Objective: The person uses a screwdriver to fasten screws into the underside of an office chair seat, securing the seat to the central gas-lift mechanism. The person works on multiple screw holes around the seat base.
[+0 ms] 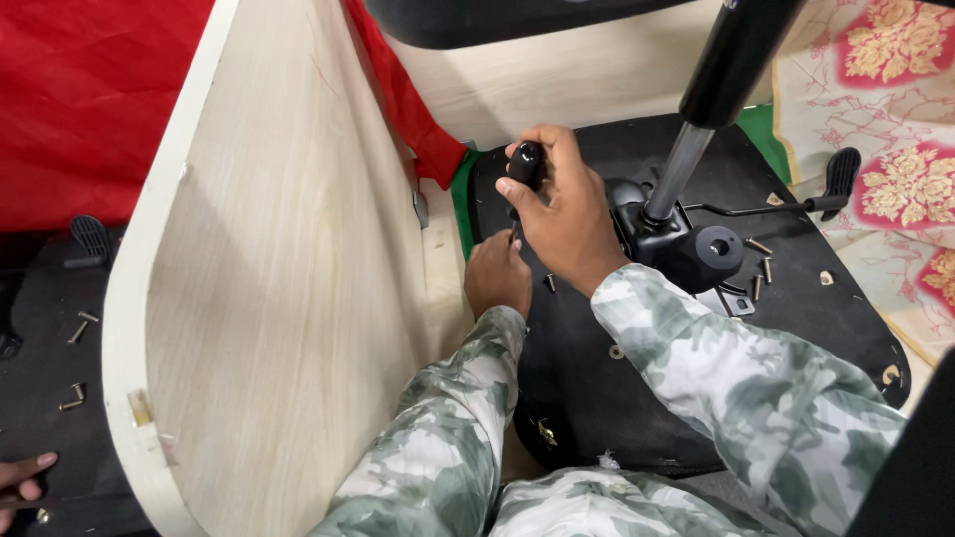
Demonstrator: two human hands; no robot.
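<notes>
Screw-driving step on an upturned chair seat (796, 328): right hand (567, 214) clamped on a black screwdriver handle (526, 164); left hand (497, 275) closed at its tip, steadying — near the wooden panel (279, 298). Next, likely, a steady downward turn.

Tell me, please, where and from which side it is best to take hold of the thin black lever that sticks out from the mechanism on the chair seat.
Grip the lever at its flat paddle end, coming from the right. The paddle is wide, lies free past the seat base edge, and nothing crowds it. The thin rod would likely slip, and the gas cylinder blocks its inner end.
</notes>
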